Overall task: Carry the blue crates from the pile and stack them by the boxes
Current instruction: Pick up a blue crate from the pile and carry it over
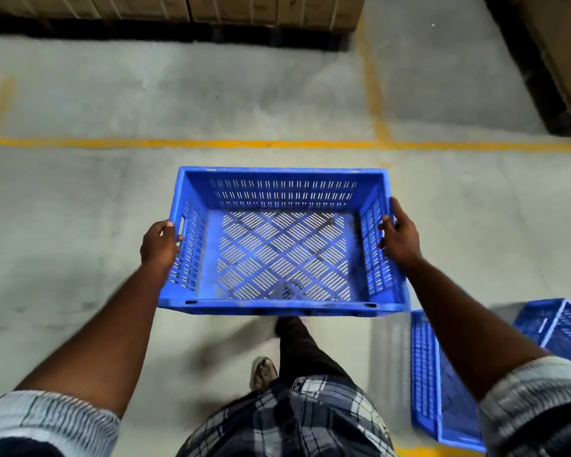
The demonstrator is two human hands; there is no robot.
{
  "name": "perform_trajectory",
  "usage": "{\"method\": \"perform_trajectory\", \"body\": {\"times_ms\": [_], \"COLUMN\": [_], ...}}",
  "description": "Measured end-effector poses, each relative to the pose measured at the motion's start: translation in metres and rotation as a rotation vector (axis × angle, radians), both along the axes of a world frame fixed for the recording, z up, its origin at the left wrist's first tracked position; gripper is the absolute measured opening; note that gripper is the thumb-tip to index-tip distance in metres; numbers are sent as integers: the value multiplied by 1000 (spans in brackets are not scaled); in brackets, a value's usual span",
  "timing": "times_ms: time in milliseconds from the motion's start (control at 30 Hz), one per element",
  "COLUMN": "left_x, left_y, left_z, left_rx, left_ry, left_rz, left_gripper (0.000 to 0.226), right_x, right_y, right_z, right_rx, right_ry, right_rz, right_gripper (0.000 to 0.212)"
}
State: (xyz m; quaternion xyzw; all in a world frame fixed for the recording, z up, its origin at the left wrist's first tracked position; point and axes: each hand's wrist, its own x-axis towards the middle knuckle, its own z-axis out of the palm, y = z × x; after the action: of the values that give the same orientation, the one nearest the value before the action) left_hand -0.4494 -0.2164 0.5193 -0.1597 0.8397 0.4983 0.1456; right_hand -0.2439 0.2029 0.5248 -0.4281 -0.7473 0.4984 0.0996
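Blue crate (pixel 282 192) held above the floor (pixel 80 209): left hand (pixel 160 244) grips its left wall, right hand (pixel 401 239) its right, fingers (pixel 385 225) curled round both rims; more crates (pixel 426 374) lie lower right.

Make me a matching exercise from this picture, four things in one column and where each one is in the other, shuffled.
1 carried crate
2 other crates
3 cardboard boxes
4 yellow line

A painted across the floor
B far ahead, top of view
C between left hand and right hand
D on the floor, lower right

Pairs: 1-C, 2-D, 3-B, 4-A.
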Motion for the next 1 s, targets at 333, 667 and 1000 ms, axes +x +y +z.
{"method": "perform_trajectory", "body": {"times_ms": [333,667,1000], "left_x": [-134,-255,-381], "left_y": [31,61,83], "left_z": [17,42,27], "left_rx": [-14,23,10], "left_ry": [8,35,-7], "left_rz": [29,47,87], "left_gripper": [29,36,34], "right_x": [-169,-314,-450], "right_y": [50,98,122], "right_z": [-5,12,-10], "right_rx": [-5,-6,56], "right_ry": [11,77,61], "right_rz": [96,168,194], "right_gripper": [50,51,51]}}
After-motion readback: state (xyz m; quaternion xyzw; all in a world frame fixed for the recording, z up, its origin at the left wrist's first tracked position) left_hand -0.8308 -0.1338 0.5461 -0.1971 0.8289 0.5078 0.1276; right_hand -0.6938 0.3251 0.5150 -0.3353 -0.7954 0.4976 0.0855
